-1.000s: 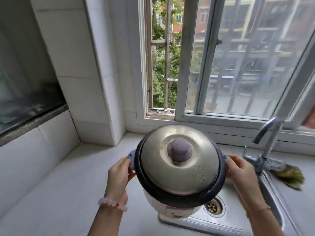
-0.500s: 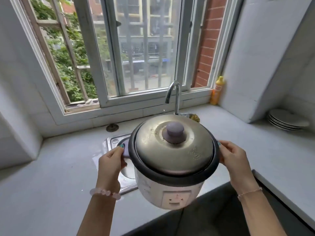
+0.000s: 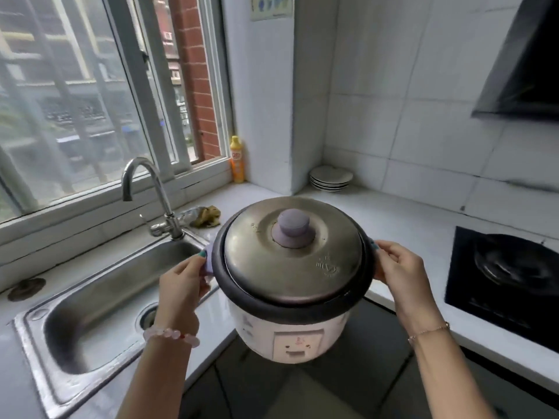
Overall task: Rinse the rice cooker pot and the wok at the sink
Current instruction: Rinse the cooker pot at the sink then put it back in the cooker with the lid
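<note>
A white rice cooker with a black rim and a dull metal lid with a purple knob hangs in the air in front of me, over the counter corner. My left hand grips its purple left handle and my right hand grips the right handle. The steel sink lies to the left, under a curved faucet. A black wok sits on the dark stove at the right. The inner pot is hidden under the lid.
A yellow bottle stands on the sill corner. White plates are stacked in the back corner. A crumpled rag lies behind the sink. A range hood hangs at the upper right. White counter runs between sink and stove.
My view and the cooker have swung to the right, from the left counter past the sink toward the stove corner. Both hands keep their hold on the handles.
</note>
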`<state>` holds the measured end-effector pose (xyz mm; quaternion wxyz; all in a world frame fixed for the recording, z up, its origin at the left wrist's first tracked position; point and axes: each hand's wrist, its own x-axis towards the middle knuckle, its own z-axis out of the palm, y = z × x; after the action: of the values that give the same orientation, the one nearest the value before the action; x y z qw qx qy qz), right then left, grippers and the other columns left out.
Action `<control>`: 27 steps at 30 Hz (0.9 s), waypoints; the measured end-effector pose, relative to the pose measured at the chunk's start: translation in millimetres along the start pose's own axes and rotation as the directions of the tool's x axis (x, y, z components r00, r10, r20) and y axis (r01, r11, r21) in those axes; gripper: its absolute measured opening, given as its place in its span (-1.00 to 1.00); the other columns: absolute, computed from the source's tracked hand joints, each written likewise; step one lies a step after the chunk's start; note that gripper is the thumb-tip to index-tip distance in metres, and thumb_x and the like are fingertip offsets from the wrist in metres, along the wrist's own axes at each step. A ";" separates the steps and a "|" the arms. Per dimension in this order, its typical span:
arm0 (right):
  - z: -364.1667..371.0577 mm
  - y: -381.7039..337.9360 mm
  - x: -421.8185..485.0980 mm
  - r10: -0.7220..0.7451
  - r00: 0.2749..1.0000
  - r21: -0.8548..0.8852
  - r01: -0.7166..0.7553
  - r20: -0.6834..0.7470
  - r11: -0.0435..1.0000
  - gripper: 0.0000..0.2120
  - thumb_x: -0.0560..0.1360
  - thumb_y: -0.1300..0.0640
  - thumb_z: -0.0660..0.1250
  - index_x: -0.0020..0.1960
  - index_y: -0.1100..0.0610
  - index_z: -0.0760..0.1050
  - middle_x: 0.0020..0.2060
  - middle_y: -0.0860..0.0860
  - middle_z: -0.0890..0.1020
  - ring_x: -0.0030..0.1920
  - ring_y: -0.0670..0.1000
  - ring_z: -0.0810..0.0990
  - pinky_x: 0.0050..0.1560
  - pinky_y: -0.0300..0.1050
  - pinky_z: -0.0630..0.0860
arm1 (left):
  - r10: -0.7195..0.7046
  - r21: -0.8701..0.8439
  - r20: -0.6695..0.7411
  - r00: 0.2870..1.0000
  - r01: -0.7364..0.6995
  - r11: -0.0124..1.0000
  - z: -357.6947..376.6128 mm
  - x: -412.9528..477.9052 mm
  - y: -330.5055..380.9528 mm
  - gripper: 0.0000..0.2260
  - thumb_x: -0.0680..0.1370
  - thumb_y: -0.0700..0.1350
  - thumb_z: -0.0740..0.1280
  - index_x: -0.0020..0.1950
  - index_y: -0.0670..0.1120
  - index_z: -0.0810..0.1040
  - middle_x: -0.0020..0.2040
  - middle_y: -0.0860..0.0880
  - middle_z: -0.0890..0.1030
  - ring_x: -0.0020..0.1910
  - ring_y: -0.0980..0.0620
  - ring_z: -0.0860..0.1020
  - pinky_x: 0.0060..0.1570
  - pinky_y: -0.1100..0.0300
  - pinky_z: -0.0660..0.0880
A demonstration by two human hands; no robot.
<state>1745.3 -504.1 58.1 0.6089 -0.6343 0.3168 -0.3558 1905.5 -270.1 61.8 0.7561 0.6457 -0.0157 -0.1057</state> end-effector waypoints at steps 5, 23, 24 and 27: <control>-102.4 2.0 5.2 -0.007 0.992 -0.011 0.005 -0.129 1.000 -0.78 0.56 0.17 0.27 0.12 0.26 0.56 -0.13 0.16 0.67 -0.19 0.07 0.62 -0.23 -0.18 0.57 | -0.040 0.002 0.129 0.991 0.040 0.999 92.7 -31.0 -19.9 -0.80 0.54 -0.26 0.24 -0.28 -0.16 0.52 -0.39 -0.06 0.42 -0.40 0.07 0.30 -0.30 0.24 0.31; -393.8 9.1 -54.4 -0.021 0.812 -0.037 0.000 -0.583 0.999 -0.82 0.57 0.24 0.23 -0.01 0.07 0.60 -0.20 0.04 0.68 -0.21 -0.05 0.65 -0.32 -0.32 0.54 | -0.208 0.158 0.557 0.804 0.143 0.977 359.1 -179.3 -104.6 -0.71 0.54 -0.26 0.25 -0.40 -0.14 0.41 -0.45 -0.04 0.28 -0.45 0.06 0.23 -0.41 0.25 0.27; -404.7 8.3 -60.1 -0.028 0.789 -0.040 0.004 -0.614 0.999 -0.81 0.57 0.25 0.23 -0.02 0.07 0.60 -0.21 0.02 0.68 -0.22 -0.06 0.64 -0.31 -0.32 0.55 | -0.215 0.173 0.584 0.783 0.139 0.975 370.6 -187.4 -107.4 -0.72 0.54 -0.26 0.25 -0.38 -0.13 0.44 -0.46 -0.03 0.30 -0.47 0.06 0.25 -0.42 0.27 0.28; -435.6 7.1 -76.4 -0.030 0.713 -0.044 -0.002 -0.700 0.999 -0.79 0.57 0.25 0.23 -0.08 0.02 0.58 -0.22 0.00 0.66 -0.22 -0.06 0.61 -0.28 -0.31 0.57 | -0.228 0.199 0.666 0.710 0.125 0.972 405.6 -214.2 -114.9 -0.75 0.55 -0.26 0.25 -0.34 -0.15 0.45 -0.46 -0.04 0.33 -0.47 0.07 0.27 -0.42 0.27 0.33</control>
<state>1339.1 -679.1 48.4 0.4276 -0.4673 0.5263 -0.5672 1615.1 -642.7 40.6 0.6362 0.6105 -0.2387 -0.4068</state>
